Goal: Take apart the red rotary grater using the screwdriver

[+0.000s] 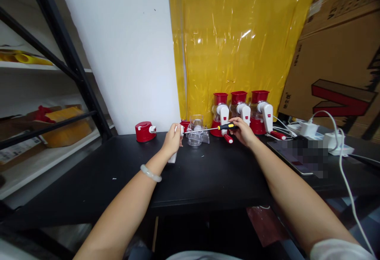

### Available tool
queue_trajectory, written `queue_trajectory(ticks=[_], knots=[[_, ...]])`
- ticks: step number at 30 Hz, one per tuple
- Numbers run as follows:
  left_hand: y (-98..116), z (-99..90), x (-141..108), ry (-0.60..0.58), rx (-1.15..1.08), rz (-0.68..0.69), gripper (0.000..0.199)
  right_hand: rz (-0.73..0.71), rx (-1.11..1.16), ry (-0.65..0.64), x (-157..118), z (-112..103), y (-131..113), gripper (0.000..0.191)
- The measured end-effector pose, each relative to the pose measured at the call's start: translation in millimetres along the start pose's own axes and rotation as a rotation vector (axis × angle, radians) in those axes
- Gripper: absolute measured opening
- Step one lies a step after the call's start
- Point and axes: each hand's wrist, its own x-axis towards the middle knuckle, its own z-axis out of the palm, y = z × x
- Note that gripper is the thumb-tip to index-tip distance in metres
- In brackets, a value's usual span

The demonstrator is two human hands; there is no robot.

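My left hand [173, 140] is closed around a white plastic part [173, 157], whose lower end shows below the fingers. My right hand [242, 132] grips the black and yellow handle of a screwdriver [227, 126]. Its long thin shaft points left, and the tip meets or nearly meets the white part at my left hand; the exact contact is too small to tell. Behind the shaft stands a clear plastic housing [195, 135]. A red round base [145, 131] with a white knob sits to the left of my left hand.
Three red and white hand-cranked grinders [220, 113] stand at the back of the black table [196, 180]. To the right lie a tablet [289, 157], white chargers [308, 129] and cables. A black-framed shelf [56, 26] rises at left, cardboard boxes [335, 62] at right.
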Motion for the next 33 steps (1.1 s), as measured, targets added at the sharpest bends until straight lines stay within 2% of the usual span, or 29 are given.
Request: queue_trajectory(ticks=[4, 6, 21, 33], knots=[[-0.5, 0.2, -0.8, -0.006, 0.022, -0.019, 0.037, -0.038, -0.314, 0.081, 0.7, -1.4, 0.9, 0.048], [-1.0, -0.3, -1.3, -0.005, 0.037, -0.018, 0.038, -0.047, -0.382, 0.090, -0.6, -1.3, -0.1, 0.050], [3.2, -0.3, -3.7, -0.008, 0.093, -0.030, 0.037, -0.001, -0.273, 0.060, 0.2, -0.6, 0.0, 0.042], [-0.4, 0.1, -3.4, -0.028, 0.132, -0.021, 0.038, -0.048, -0.326, 0.102, 2.7, -5.1, 4.7, 0.043]])
